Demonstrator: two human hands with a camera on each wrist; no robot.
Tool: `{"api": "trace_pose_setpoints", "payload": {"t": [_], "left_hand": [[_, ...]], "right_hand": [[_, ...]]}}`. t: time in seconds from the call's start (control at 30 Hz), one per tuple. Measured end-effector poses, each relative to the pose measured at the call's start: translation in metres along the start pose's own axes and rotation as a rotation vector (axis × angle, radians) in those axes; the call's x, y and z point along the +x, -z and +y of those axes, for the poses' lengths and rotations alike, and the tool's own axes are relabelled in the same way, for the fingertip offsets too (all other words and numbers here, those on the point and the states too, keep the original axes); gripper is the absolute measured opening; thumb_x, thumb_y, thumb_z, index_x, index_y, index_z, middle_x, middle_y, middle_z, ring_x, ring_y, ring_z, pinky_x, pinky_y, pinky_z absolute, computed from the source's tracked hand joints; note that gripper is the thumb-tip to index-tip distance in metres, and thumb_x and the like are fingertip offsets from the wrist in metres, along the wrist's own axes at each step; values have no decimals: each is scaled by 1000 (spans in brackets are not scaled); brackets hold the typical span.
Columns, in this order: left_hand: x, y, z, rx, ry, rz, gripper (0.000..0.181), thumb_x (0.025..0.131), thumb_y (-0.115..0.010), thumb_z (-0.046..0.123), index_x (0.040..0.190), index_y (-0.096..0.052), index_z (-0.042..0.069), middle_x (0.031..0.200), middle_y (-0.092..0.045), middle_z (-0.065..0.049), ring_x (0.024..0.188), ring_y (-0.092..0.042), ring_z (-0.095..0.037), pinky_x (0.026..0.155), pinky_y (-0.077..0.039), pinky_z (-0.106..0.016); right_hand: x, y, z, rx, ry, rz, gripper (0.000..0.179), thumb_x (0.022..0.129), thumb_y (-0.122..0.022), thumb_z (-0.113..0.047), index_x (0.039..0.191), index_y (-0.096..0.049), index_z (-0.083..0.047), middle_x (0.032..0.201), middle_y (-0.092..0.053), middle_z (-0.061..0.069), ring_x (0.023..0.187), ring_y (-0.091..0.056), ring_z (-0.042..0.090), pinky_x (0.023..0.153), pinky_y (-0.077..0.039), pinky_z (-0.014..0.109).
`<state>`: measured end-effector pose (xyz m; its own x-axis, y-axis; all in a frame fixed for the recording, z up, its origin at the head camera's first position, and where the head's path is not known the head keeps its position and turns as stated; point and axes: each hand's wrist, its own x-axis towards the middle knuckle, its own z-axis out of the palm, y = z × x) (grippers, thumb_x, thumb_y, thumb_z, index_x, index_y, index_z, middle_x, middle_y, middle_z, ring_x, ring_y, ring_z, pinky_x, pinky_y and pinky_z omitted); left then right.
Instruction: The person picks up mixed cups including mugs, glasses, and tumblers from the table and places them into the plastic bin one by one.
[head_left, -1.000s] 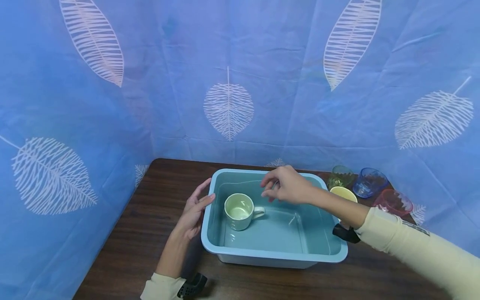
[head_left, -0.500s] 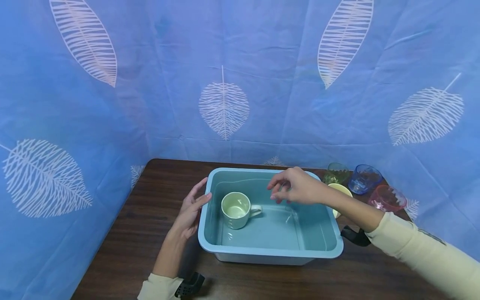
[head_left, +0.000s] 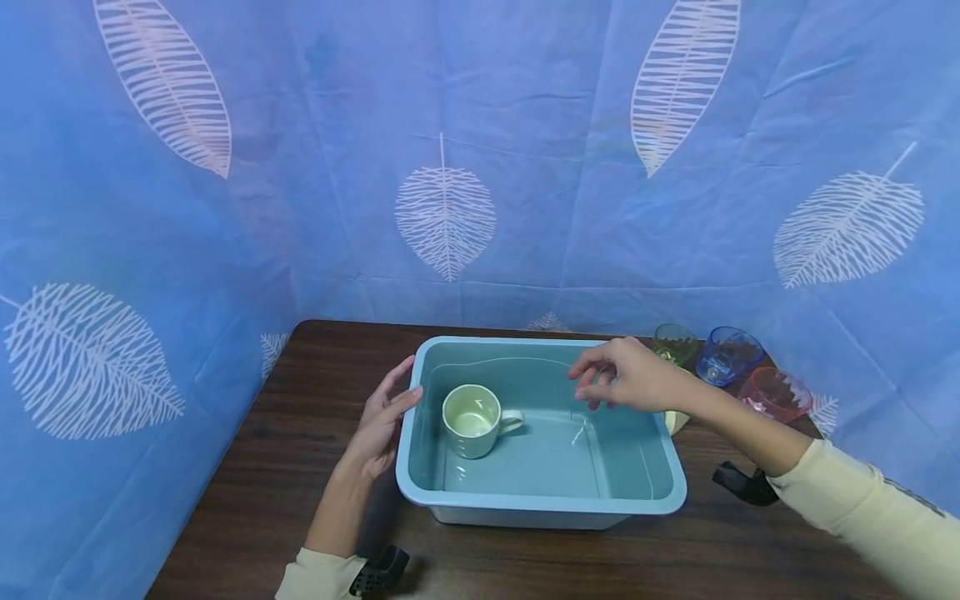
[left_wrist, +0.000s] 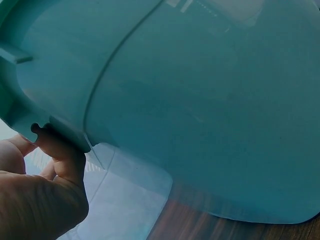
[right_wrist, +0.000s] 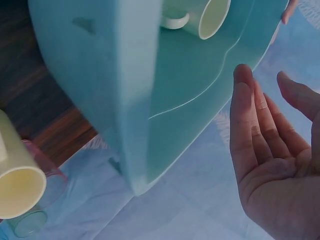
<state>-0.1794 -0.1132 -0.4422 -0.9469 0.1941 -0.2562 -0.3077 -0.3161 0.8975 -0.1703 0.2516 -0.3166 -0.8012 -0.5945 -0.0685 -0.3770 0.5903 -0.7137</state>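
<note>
A light-blue plastic basin [head_left: 540, 505] stands on the dark wooden table, tilted in both wrist views. My left hand [head_left: 382, 425] holds its left rim, thumb at the edge and fingers along the outside; the left wrist view shows those fingers [left_wrist: 65, 155] bent at the rim's underside. Inside the basin, toward its left end, a pale green mug [head_left: 471, 421] stands upright, handle pointing right. My right hand [head_left: 626, 375] hovers over the basin's back right part, holding nothing. In the right wrist view its fingers [right_wrist: 245, 120] are loosely extended, thumb apart.
Right of the basin stands a yellow mug [right_wrist: 22, 192], mostly hidden behind my right arm in the head view. Green [head_left: 673, 342], blue [head_left: 727, 357] and pink [head_left: 776, 395] clear glasses stand at the table's back right corner. A blue leaf-print cloth [head_left: 540, 208] hangs behind.
My right hand has moved right, away from the green mug, toward the basin's right side. My left hand stays at the left rim. The head view has shifted slightly.
</note>
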Motion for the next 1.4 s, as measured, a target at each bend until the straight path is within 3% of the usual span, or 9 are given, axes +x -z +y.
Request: {"api": "trace_pose_setpoints", "payload": {"t": [0.27, 0.6, 0.87, 1.0, 1.23, 1.4], "left_hand": [[-1, 1, -3, -19, 7, 15, 57, 105, -62, 19, 157, -42, 29, 149, -54, -21, 124, -66, -36, 100, -52, -55], [-2, 2, -4, 4, 0, 20, 58, 106, -62, 20, 159, -40, 27, 147, -56, -20, 118, -69, -31, 96, -56, -50], [-3, 2, -3, 6, -6, 11, 58, 106, -62, 20, 159, -40, 26, 143, -60, -18, 113, -72, -28, 93, -58, -48], [-3, 2, -3, 3, -2, 4, 59, 106, -61, 21, 160, -39, 26, 142, -61, -16, 112, -72, -27, 93, -59, -46], [-2, 1, -3, 6, -19, 0, 59, 105, -63, 21, 159, -40, 26, 142, -61, -16, 114, -72, -29, 93, -59, -47], [-2, 0, -2, 9, -15, 2, 58, 105, -63, 22, 158, -41, 26, 143, -59, -17, 114, -71, -29, 93, -59, -47]], "right_hand": [[-13, 7, 9, -22, -46, 54, 29, 98, -72, -10, 120, -68, 8, 87, -76, 1, 69, -71, 12, 56, -61, 39], [-22, 14, 22, -74, -63, 135, 29, 98, -71, -7, 122, -67, 9, 90, -76, 5, 68, -72, 21, 55, -61, 34], [-31, 16, 32, -180, -42, 233, 27, 96, -72, -6, 117, -68, 10, 88, -76, 10, 63, -69, 13, 51, -56, 29], [-38, 18, 39, -232, -68, 279, 24, 97, -68, -2, 119, -68, 10, 89, -76, 7, 64, -66, 9, 50, -52, 28], [-47, 20, 50, -426, -79, 359, 21, 95, -73, -6, 113, -72, 4, 83, -73, -2, 71, -67, 10, 57, -53, 26], [-55, 21, 55, -459, -122, 402, 18, 95, -74, -8, 111, -73, 1, 82, -72, -3, 69, -65, 10, 55, -51, 26]]}}
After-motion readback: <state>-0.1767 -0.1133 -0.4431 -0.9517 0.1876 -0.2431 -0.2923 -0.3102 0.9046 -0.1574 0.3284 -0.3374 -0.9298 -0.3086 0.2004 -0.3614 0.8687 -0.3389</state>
